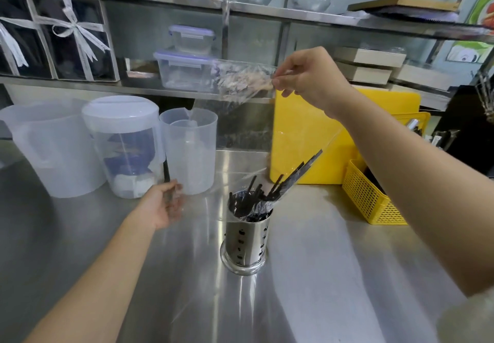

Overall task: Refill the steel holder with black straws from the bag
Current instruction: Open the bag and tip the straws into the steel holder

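Note:
A perforated steel holder stands upright on the steel counter, centre. Black straws stick out of its top, leaning right. A clear plastic bag hangs upside down over the holder, its mouth draped into the rim. My right hand pinches the bag's upper end high above the holder. My left hand hovers left of the holder, fingers curled and blurred, by the bag's lower left edge. Whether it grips the film is not clear.
Three translucent plastic jugs stand at the back left. A yellow board leans behind the holder. A yellow mesh basket sits at the right. Shelves with lidded boxes run along the back.

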Demonstrator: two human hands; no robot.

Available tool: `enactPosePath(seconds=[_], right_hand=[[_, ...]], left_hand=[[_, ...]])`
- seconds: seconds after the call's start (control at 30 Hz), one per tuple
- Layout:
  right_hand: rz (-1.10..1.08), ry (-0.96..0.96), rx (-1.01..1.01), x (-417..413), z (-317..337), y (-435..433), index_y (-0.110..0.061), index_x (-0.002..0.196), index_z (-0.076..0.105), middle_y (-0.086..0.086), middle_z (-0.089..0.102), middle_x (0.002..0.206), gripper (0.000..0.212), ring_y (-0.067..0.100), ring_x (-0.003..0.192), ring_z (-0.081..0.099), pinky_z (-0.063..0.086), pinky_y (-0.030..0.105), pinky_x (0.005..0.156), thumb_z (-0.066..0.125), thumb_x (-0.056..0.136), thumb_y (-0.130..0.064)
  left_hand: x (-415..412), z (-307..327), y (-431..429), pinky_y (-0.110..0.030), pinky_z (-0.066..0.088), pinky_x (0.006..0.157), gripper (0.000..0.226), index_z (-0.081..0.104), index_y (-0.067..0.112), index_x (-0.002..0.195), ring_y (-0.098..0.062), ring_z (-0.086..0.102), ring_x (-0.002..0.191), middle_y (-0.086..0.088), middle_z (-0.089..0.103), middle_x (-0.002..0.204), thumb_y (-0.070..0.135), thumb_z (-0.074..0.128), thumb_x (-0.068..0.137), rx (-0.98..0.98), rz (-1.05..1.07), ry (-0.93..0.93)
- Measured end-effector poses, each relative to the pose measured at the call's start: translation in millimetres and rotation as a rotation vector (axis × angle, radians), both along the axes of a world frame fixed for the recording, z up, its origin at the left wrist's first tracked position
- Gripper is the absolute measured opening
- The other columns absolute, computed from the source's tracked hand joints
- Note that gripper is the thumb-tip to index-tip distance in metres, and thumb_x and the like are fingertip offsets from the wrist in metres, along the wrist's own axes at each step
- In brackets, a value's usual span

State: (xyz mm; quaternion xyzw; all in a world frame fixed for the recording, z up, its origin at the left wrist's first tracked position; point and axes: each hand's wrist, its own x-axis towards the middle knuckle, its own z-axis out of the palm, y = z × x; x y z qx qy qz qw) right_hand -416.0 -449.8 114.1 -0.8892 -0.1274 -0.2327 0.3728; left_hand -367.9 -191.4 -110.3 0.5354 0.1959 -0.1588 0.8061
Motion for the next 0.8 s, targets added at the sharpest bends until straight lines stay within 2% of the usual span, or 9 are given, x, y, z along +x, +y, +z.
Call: enactPosePath(seconds=[0.07,0.13,0.23,0.3,0.4,0.53,0.6,0.7,0.8], right_hand=[[-0.017,-0.028,-0.075,2,1,3,0.002,0.090,0.067,0.009,0.063,0.072,0.018,0.017,0.060,0.061,0.047,0.016,0.053,0.069,0.079,-0.011],[-0.024,-0.051,-0.121,3,2,6,0.001,0.090,0.067,0.008,0.063,0.074,0.018,0.019,0.063,0.062,0.051,0.025,0.060,0.069,0.080,-0.013],[-0.018,-0.067,-0.147,3,2,13,-0.001,0.091,0.068,0.004,0.063,0.073,0.016,0.017,0.063,0.062,0.052,0.025,0.062,0.068,0.081,-0.014],[-0.013,-0.068,-0.151,3,2,16,-0.004,0.091,0.067,0.001,0.061,0.071,0.014,0.013,0.062,0.061,0.051,0.020,0.061,0.067,0.082,-0.014],[0.013,-0.063,-0.159,2,3,19,-0.003,0.091,0.068,0.008,0.067,0.082,0.017,0.019,0.072,0.066,0.054,0.024,0.068,0.068,0.081,-0.016],[0.033,-0.186,-0.196,-6,6,12,-0.006,0.097,0.067,0.007,0.068,0.092,0.028,0.015,0.083,0.063,0.051,0.027,0.077,0.069,0.079,-0.027],[0.049,-0.294,-0.051,-14,7,-3,-0.009,0.097,0.066,0.000,0.065,0.087,0.027,0.009,0.081,0.059,0.050,0.024,0.076,0.067,0.080,-0.030],[-0.004,-0.392,0.197,-24,-2,-34,-0.024,0.088,0.061,-0.012,0.059,0.082,0.008,-0.006,0.076,0.055,0.045,0.014,0.072,0.060,0.084,-0.030],[-0.014,-0.212,0.350,-30,-23,-60,-0.029,0.092,0.059,-0.011,0.061,0.091,0.006,-0.007,0.083,0.058,0.045,0.013,0.074,0.057,0.086,-0.031]], left_hand=[[1,8,-5,-0.021,0.036,0.057,0.010,0.062,0.021,0.080,-0.013,0.056,0.074,0.003,0.060,0.086,0.028,0.058,0.085,0.156,0.167,-0.140],[-4,24,-10,-0.015,0.038,0.061,0.007,0.062,0.019,0.089,-0.011,0.052,0.088,0.008,0.060,0.088,0.023,0.057,0.088,0.199,0.351,-0.390],[-14,50,-14,-0.005,0.041,0.068,0.011,0.061,0.021,0.098,0.001,0.056,0.087,0.010,0.062,0.097,0.024,0.057,0.089,0.291,0.287,-0.774],[-15,61,-17,-0.013,0.042,0.083,0.010,0.063,0.033,0.096,-0.004,0.057,0.103,0.005,0.063,0.109,0.031,0.060,0.086,0.309,0.163,-0.907],[-10,69,-26,-0.025,0.040,0.098,0.010,0.066,0.042,0.089,-0.012,0.058,0.111,0.005,0.066,0.109,0.039,0.064,0.081,0.337,0.132,-0.994],[-5,73,-34,-0.025,0.045,0.090,0.014,0.066,0.029,0.079,-0.004,0.064,0.084,0.014,0.070,0.076,0.019,0.061,0.087,0.280,0.258,-0.995],[-3,69,-32,-0.025,0.046,0.090,0.016,0.065,0.028,0.078,-0.003,0.064,0.080,0.017,0.070,0.071,0.018,0.059,0.088,0.272,0.279,-0.968],[-3,65,-30,-0.023,0.046,0.087,0.015,0.064,0.026,0.078,-0.001,0.064,0.077,0.018,0.070,0.069,0.018,0.058,0.089,0.242,0.304,-0.911],[-3,65,-30,-0.022,0.046,0.085,0.015,0.064,0.026,0.078,0.000,0.064,0.076,0.018,0.070,0.067,0.018,0.058,0.089,0.230,0.323,-0.880]])
